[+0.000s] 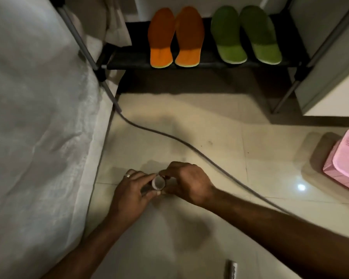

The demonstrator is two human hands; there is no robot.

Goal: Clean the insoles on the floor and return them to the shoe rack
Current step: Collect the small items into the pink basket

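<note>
Head view only, pretty dim. Two pairs of foam insoles are seen lying on the black shelf of the metal-framed shoe rack (129, 59): the orange insoles (175, 37) on the left half, the green insoles (246, 35) on the right half, each pair side by side with the heels toward the camera. The far ends are in shadow, so not much detail can be made out there.

Down on the cream tiled floor (210, 137), a small grey cylindrical tube (158, 182) is held between both hands, its open end turned up at the camera. The left hand (131, 190) is wrapped around its body, with a ring (127, 175) worn on one finger; the right hand (186, 181) has its fingers curled around the rim end. What the tube belongs to can't be told, most of it being covered.

A grey cord (169, 137) is trailed across the floor. A pink plastic basket (345, 158) is cut off at the right edge, a white printed stick (231, 269) is cut off at the bottom, and a white fabric cover (38, 117) fills the left.
</note>
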